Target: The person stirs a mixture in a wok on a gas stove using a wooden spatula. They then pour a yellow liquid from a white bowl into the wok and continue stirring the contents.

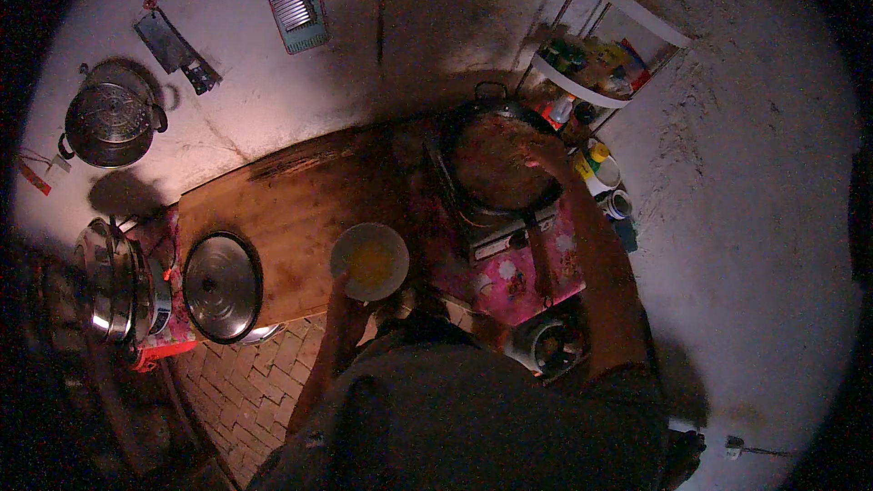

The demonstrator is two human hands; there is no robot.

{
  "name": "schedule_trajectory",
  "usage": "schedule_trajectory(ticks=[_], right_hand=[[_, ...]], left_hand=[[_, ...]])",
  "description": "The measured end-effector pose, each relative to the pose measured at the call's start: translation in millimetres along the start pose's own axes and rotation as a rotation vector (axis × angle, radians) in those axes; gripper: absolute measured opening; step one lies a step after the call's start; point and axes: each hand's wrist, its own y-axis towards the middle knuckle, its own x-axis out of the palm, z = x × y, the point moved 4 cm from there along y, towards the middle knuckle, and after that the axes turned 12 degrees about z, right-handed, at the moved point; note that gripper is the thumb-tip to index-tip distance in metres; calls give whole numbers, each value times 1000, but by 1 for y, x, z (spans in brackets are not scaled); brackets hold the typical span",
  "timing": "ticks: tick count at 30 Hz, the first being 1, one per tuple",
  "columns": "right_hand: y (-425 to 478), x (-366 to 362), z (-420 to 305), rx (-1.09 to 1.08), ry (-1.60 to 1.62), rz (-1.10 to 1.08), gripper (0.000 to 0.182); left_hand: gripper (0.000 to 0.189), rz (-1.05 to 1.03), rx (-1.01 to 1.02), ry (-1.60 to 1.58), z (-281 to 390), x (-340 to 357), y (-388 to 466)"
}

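Note:
My left hand [349, 307] grips the rim of a pale bowl [346, 251], which holds something yellowish, probably a liquid. The bowl is above the front edge of the wooden board. Over the right part of a large dark wok [477, 208], my right hand [548, 158] reaches in from the side. Whether its fingers hold anything is too dark to make out. The wok rests on a stove [492, 245], and its long handle [540, 252] points towards me. Brownish contents in the wok [498, 164] are blurred.
A metal lid [222, 286] lies on the wooden board [293, 218]. Metal pots [109, 279] stand at far left. Pink floral cloth [501, 290] lies under the stove. Right of the wok are a corner shelf [580, 85] and jars [617, 204]. A cleaver [170, 44], grater [293, 7] and steamer [112, 116] hang on the wall.

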Motion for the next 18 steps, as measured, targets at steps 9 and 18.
schedule_trajectory(ticks=[9,18], right_hand=[[-7,-16,6,-390,-10,17,40],[-12,13,-31,-245,-286,77,38]], left_hand=[[84,42,-6,89,-10,-9,15],[82,37,142,243,-7,-10,-10]])
